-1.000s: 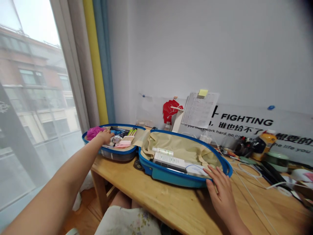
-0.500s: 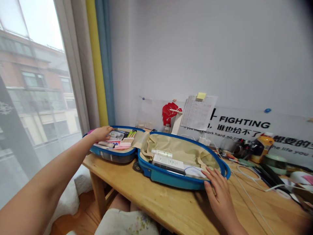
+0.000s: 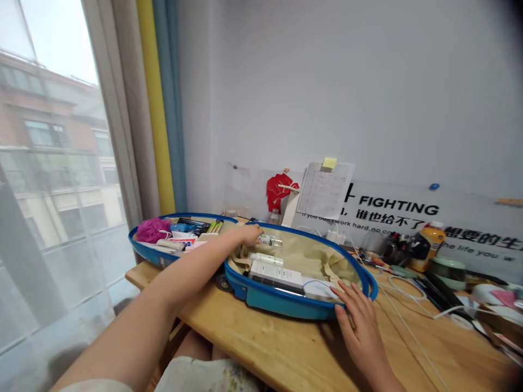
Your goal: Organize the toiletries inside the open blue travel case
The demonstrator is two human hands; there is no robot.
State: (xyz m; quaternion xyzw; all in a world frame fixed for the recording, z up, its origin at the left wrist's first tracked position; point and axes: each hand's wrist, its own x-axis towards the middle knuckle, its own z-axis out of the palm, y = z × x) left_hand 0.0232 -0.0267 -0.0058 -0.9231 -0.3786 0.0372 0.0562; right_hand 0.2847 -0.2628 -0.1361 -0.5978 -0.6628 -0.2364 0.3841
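Open blue hard-shell suitcase (image 3: 278, 305) on the wooden desk (image 3: 261, 348), seen from your head camera. Your left hand (image 3: 248, 235) reaches across from the window side, and its fingers (image 3: 254, 233) are closed on the near end of a small clear bottle (image 3: 270, 240). Its label is too small to read. The bottle sits in the right-hand shell, just inside the far blue rim, over the beige fabric lining (image 3: 302, 250). Its long axis runs almost level across the view, with the free end pointing right, away from your left hand. Just below it, roughly parallel, lies a white tube (image 3: 266, 259), and nearer you lies a white box (image 3: 275, 274). Your right hand (image 3: 357, 332) rests at the near rim of the same shell, its fingers (image 3: 347, 299) spread wide and holding nothing. The left-hand shell holds a pink bath puff (image 3: 153, 230) among packed toiletries (image 3: 192, 234).
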